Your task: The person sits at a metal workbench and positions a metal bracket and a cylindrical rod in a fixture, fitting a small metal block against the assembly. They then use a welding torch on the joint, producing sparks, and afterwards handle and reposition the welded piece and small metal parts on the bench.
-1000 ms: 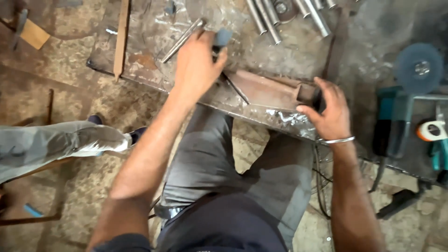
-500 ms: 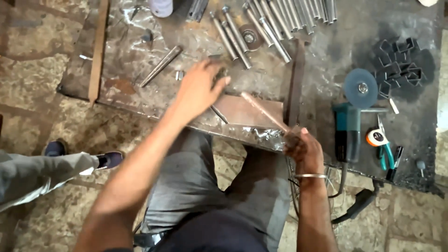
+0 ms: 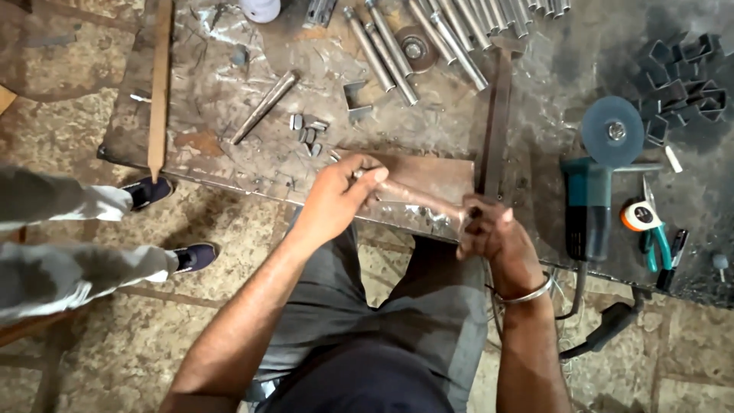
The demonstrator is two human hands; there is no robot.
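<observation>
Left hand [image 3: 340,195] and right hand [image 3: 489,229] each grip an end of a rusty rod [image 3: 417,197]; teal angle grinder [image 3: 592,191] just right.

Left hand [image 3: 336,197]: forearm bare, extended forward and inward from the lower left. Wrist slightly bent. Fingers curled closed in a grip, knuckles uppermost, thumb lying along the near side of the fingers. Fingertips point toward the right hand.

Right hand [image 3: 489,233]: forearm bare, running nearly straight up from the lower edge. A metal bangle [image 3: 524,294] sits at the wrist, just behind the base of the hand. Fingers clenched into a tight fist, back of the hand facing up, thumb tucked against the fingers on the far side.

Both hands lie near each other, knuckles apart, the left slightly farther forward than the right.
</observation>
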